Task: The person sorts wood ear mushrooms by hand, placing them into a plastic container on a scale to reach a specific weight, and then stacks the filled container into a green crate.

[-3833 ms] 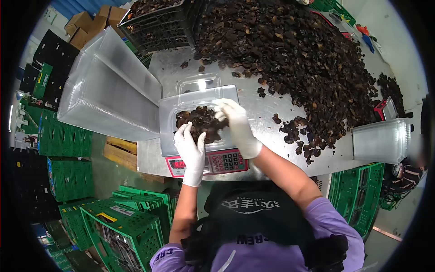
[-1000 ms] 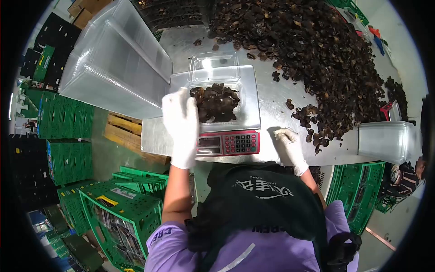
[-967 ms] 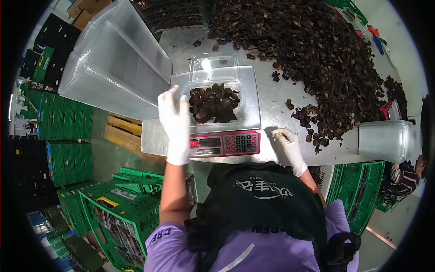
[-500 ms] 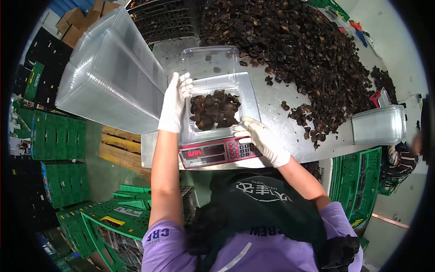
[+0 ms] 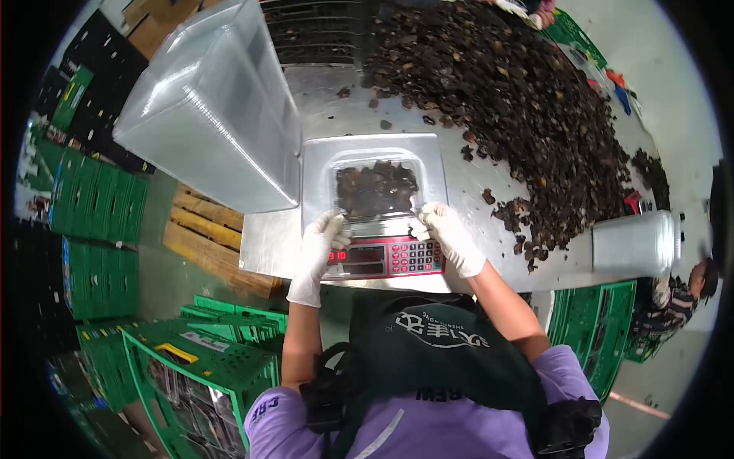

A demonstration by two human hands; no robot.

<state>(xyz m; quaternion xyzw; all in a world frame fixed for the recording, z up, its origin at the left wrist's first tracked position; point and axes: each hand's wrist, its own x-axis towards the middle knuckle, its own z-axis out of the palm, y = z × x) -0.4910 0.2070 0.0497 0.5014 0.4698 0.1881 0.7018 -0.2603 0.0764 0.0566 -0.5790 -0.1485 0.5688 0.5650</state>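
On the scale (image 5: 375,256) with its red panel and lit digits sits a clear plastic clamshell container (image 5: 375,219). Its lid lies folded over the dark brown, curled wood ear mushrooms (image 5: 375,187) inside. My left hand (image 5: 319,249), in a white glove, has its fingers closed at the container's front left corner and partly covers the display. At the front right corner my right hand (image 5: 449,233), also gloved, pinches the rim. Whether the lid is fully pressed down cannot be made out.
A tall stack of clear containers (image 5: 210,115) stands left of the scale. A large heap of mushrooms (image 5: 512,99) spreads over the metal table (image 5: 267,245). More containers (image 5: 634,243) lie at right. Green crates (image 5: 191,344) surround the table. Another person's gloved hand (image 5: 514,8) shows at the far edge.
The container's lid, which stood open behind the base, now lies over the mushrooms. My left hand moved from the container's left side to its front corner. Another person's hand appeared at the top.
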